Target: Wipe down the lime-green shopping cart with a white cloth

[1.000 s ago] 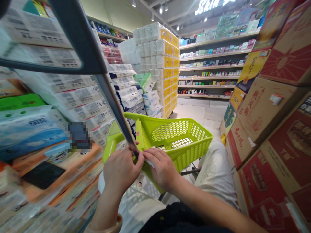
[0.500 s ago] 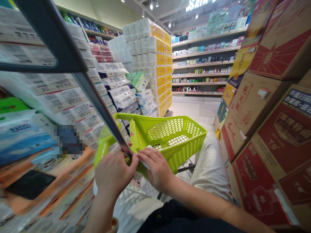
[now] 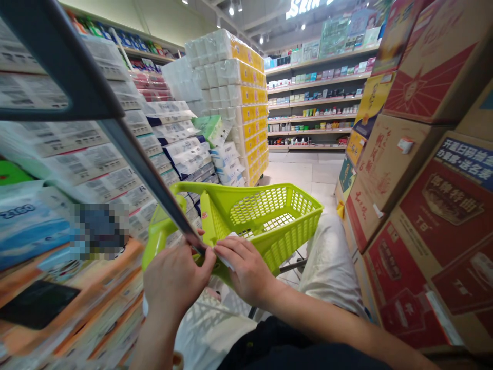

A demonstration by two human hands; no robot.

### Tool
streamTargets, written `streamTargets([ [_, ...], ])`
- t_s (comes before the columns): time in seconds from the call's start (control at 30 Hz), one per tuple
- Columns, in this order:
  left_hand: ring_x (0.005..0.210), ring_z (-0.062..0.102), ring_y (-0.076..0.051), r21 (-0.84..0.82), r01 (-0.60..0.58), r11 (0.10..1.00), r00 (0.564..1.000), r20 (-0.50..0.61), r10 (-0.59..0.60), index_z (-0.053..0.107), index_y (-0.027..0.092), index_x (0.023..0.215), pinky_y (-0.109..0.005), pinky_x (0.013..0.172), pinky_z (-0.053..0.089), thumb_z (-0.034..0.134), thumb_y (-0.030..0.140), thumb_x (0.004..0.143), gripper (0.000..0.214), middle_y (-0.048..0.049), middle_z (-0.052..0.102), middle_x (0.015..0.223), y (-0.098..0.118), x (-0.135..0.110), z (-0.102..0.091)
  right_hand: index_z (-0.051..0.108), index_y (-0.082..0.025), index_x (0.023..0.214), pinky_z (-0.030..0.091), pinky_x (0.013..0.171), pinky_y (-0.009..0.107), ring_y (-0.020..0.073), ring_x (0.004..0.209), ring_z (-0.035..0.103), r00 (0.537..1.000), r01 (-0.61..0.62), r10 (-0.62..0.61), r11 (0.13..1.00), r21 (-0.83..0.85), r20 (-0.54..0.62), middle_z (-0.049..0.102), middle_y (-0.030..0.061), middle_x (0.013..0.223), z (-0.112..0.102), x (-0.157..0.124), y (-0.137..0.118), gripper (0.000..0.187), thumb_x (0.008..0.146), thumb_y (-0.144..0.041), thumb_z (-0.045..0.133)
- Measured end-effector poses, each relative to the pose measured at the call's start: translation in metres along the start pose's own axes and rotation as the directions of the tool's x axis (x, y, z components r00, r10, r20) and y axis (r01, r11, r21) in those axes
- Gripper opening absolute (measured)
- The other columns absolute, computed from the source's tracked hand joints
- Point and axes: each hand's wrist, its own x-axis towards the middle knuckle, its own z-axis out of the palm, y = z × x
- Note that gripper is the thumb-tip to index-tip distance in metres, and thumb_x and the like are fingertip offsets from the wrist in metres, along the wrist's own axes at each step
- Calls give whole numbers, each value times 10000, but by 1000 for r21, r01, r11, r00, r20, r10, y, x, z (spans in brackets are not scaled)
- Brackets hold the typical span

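My left hand [image 3: 175, 280] is closed, its thumb and fingers pinching the lower end of a dark grey shelf rail [image 3: 142, 169] that runs diagonally up to the left. My right hand [image 3: 242, 264] meets it at the same spot, fingers curled and pressing a small white slip [image 3: 227, 263] against the rail's end. Just behind both hands stands a lime green shopping cart basket [image 3: 285, 216], which looks empty. My pale trouser legs [image 3: 331, 262] show below and right of the cart.
Packs of tissue and paper goods [image 3: 92, 169] fill the shelves close on the left. Red and brown cartons [image 3: 423, 195] are stacked close on the right. A tall stack of toilet rolls [image 3: 234, 87] stands ahead, with tiled aisle floor [image 3: 304, 172] and product shelves [image 3: 316, 97] beyond.
The view has drifted slightly, so the hands and the cart sit a little further left in the frame. Both hands stay together at the rail's end.
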Motion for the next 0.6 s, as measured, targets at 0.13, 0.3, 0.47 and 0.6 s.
streamTargets([
  [0.13,846,691,-333,-3,22,1000,1000,-17,-22,694,222,949,-384,716,464,410,512,875,412,-89,752,863,2,2,2,580,-153,1291,446,1097,400,215,1175,557,1000,2,-2,1000,-20,-28,657,110,1226,-4,-5,12,485,839,-43,443],
  [0.3,809,693,-324,14,52,999,998,-30,-52,684,231,798,-364,677,453,446,530,849,386,-86,733,753,4,3,1,620,-152,1233,469,1058,431,235,1142,561,989,-136,133,989,-50,-66,665,126,1170,-4,-7,16,468,825,-19,435],
  [0.47,789,694,-314,25,43,999,995,-91,-40,673,218,799,-356,675,446,431,534,856,402,-91,734,751,1,0,6,586,-159,1275,463,1065,400,231,1142,565,1000,-29,29,999,26,10,658,113,1204,5,7,-3,442,846,-84,504],
  [0.6,771,690,-308,24,23,999,994,-104,-20,668,220,794,-352,664,440,439,528,850,387,-87,728,730,0,0,7,600,-152,1247,463,1068,400,224,1111,580,999,0,0,1000,3,-38,668,111,1178,0,1,9,441,841,-51,458],
])
